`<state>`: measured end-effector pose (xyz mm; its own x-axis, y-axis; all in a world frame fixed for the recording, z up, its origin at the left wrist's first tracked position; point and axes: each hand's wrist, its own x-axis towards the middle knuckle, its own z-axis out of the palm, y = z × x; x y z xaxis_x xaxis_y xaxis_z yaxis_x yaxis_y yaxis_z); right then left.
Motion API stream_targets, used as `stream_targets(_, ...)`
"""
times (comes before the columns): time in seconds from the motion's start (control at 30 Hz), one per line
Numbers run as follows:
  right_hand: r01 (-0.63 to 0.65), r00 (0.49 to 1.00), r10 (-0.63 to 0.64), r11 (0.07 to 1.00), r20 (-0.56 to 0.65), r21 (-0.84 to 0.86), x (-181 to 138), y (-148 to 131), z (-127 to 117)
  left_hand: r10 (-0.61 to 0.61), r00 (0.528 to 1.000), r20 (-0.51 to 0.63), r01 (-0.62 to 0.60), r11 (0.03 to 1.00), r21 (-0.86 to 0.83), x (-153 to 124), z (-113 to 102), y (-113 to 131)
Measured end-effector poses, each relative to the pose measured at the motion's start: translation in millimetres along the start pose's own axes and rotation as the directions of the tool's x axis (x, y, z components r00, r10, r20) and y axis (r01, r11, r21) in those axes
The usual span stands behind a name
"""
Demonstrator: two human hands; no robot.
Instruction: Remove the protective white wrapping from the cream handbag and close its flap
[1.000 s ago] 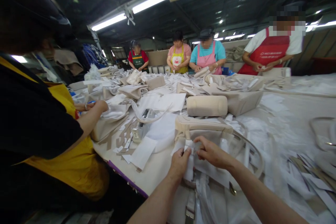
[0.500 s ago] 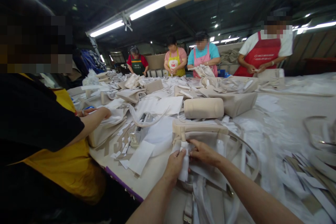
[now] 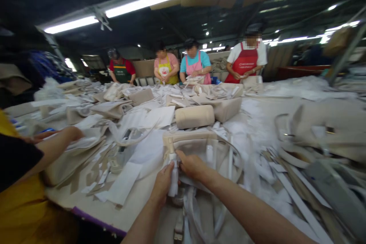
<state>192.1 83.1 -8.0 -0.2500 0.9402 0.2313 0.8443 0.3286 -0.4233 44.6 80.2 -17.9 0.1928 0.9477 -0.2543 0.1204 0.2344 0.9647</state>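
Note:
A beige handbag [image 3: 191, 136] lies in front of me with its front edge toward me. White wrapping [image 3: 173, 183] covers a strap hanging from the bag's left end. My left hand [image 3: 162, 180] is closed on this wrapping from the left, thumb on top. From the right, my right hand [image 3: 192, 165] has its fingers bent at the upper end of the wrapped strap, index fingertip against the beige strap tab [image 3: 170, 145]; its other fingertips are partly hidden. Below hangs a strap with a metal buckle [image 3: 178, 232]. A curved beige handle [image 3: 239, 156] arches out at the right.
Another beige bag [image 3: 195, 116] lies just beyond. White sheets [image 3: 126, 183] and scraps spread to the left, long strips [image 3: 303, 198] and a grey panel [image 3: 336, 194] to the right. A co-worker's arm [image 3: 54, 146] reaches in at left; several people work across the table.
The view has swung right, so everything sits further left and more of the table's right side shows. Both hands stay at the wrapped strap, with little change in their grip.

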Motion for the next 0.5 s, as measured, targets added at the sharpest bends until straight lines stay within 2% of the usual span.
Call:
stream_targets(0.13, 0.066, 0.994, -0.081, 0.984, -0.079, -0.166, 1, -3, 0, -0.018, 0.999, -0.044, 0.020, 0.998, 0.055, 5, -3, 0)
stream_targets(0.23, 0.222, 0.965, -0.248, 0.948, -0.091, -0.230, 0, -4, -1, -0.012, 0.999, -0.046, 0.014, 0.999, 0.037, 6, -4, 1)
stream_targets(0.27, 0.304, 0.937, -0.337, 0.916, -0.088, -0.260, -1, -4, 0, -0.011, 0.998, -0.059, 0.013, 0.999, 0.032, 5, -4, 2)
stream_targets(0.37, 0.520, 0.815, -0.577, 0.764, -0.044, -0.383, 3, -1, 0, -0.009, 0.993, -0.116, 0.007, 1.000, -0.019, 4, -4, 2)
stream_targets(0.5, 0.601, 0.725, -0.688, 0.621, 0.016, -0.504, 19, 5, -2, -0.024, 0.992, -0.123, 0.013, 0.995, -0.095, 7, -3, -1)
